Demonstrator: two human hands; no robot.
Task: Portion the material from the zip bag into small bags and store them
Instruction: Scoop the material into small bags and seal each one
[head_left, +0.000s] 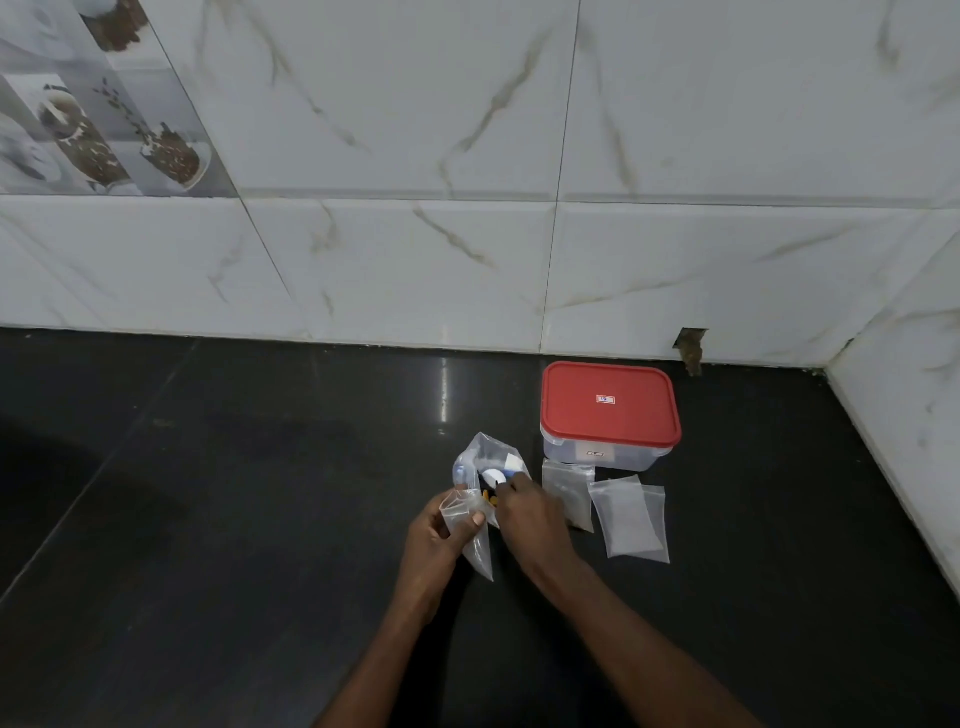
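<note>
A clear zip bag (485, 454) holding white, blue and orange pieces stands on the black counter (234, 519). My left hand (434, 535) pinches a small clear bag (467, 530) by its top, just in front of the zip bag. My right hand (530, 512) reaches into the zip bag's mouth, its fingertips closed around a small piece there; what piece it is I cannot make out. Two more small clear bags lie flat to the right, one (566, 491) close to my right hand and one (631, 519) farther right.
A clear plastic box with a red lid (609, 405) stands shut behind the flat bags, near the marble-tiled back wall (467, 249). A side wall (909, 415) closes the counter at the right. Bare black counter stretches to the left.
</note>
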